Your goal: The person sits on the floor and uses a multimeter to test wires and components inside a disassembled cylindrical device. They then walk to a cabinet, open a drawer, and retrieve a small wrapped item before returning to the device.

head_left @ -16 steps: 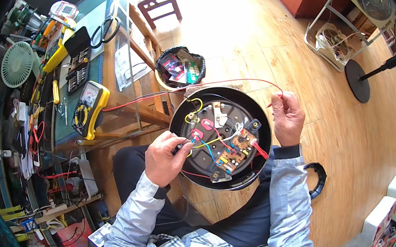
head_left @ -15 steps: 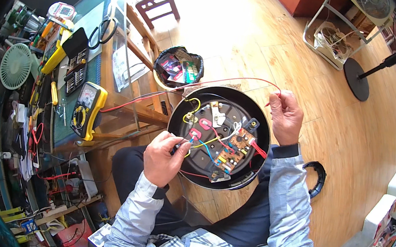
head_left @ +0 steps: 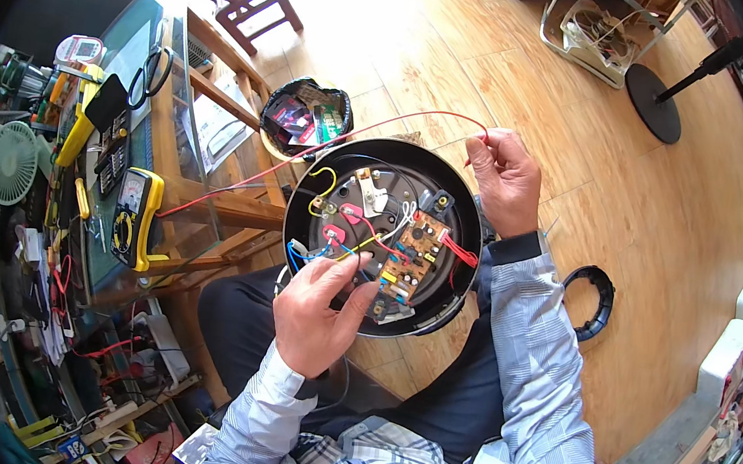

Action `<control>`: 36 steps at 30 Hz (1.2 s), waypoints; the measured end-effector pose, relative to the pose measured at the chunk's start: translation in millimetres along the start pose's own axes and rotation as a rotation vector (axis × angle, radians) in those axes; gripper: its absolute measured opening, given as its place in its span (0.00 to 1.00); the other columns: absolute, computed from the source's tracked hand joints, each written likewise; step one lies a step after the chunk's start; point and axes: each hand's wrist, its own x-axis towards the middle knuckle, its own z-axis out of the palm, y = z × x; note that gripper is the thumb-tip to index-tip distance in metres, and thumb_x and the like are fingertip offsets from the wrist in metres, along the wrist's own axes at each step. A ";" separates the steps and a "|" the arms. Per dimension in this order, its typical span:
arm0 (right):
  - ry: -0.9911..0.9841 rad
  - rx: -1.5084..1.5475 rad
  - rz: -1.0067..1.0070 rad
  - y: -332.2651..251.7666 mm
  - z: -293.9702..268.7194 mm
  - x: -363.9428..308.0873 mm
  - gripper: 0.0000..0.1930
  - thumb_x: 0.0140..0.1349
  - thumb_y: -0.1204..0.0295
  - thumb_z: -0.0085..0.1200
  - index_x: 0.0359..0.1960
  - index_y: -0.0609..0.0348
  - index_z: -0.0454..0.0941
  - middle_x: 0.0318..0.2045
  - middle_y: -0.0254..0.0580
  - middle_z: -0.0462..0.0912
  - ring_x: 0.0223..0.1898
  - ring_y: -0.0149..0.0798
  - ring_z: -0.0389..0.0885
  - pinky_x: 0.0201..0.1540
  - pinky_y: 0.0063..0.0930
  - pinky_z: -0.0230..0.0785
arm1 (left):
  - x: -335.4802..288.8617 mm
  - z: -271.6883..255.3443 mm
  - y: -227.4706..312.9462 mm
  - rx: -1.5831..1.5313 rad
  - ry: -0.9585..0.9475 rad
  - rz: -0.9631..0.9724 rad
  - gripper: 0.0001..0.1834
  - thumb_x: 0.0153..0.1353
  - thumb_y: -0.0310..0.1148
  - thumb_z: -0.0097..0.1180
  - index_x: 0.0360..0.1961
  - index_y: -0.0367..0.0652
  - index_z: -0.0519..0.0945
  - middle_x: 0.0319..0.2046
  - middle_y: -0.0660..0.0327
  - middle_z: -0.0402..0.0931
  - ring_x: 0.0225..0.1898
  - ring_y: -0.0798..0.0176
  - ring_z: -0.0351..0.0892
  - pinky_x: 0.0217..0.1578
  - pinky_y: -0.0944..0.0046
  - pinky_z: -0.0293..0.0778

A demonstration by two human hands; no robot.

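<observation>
My right grip (head_left: 505,179) pinches the red lead (head_left: 376,127) at upper centre; my left grip (head_left: 320,305) closes among wires in the round appliance base (head_left: 382,233), fingertips hiding what they hold.

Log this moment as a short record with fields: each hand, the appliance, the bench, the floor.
left hand: left hand reaches into the open round appliance, fingertips among its coloured wires
right hand: right hand pinches a red wire above the appliance rim
appliance: black round housing on the lap, underside open, circuit board exposed
bench: yellow multimeter at the person's left; the red wire runs toward it
floor: wooden; black ring at the right, bin of scraps beyond the appliance
</observation>
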 end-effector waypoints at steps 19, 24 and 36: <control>0.072 0.007 -0.026 -9.1 -3.8 0.0 0.12 0.69 0.67 0.69 0.40 0.66 0.86 0.32 0.38 0.79 0.26 0.28 0.73 0.31 0.25 0.68 | -8.3 16.9 -14.0 -0.056 -0.080 -0.119 0.08 0.74 0.28 0.62 0.39 0.35 0.78 0.35 0.53 0.89 0.30 0.56 0.87 0.33 0.61 0.80; 0.073 -0.054 -0.023 -11.8 -4.8 1.0 0.13 0.68 0.66 0.70 0.41 0.66 0.87 0.33 0.40 0.80 0.27 0.30 0.75 0.31 0.27 0.69 | -8.9 21.4 -18.1 -0.031 -0.061 -0.128 0.08 0.73 0.28 0.63 0.39 0.36 0.77 0.33 0.52 0.88 0.30 0.52 0.88 0.31 0.59 0.80; 0.079 -0.082 -0.064 -15.1 -5.4 2.3 0.10 0.68 0.68 0.68 0.40 0.64 0.87 0.32 0.41 0.81 0.29 0.32 0.78 0.33 0.28 0.71 | -9.7 21.2 -1.1 0.047 -0.065 -0.017 0.11 0.62 0.25 0.73 0.43 0.35 0.86 0.30 0.63 0.81 0.25 0.71 0.75 0.27 0.68 0.71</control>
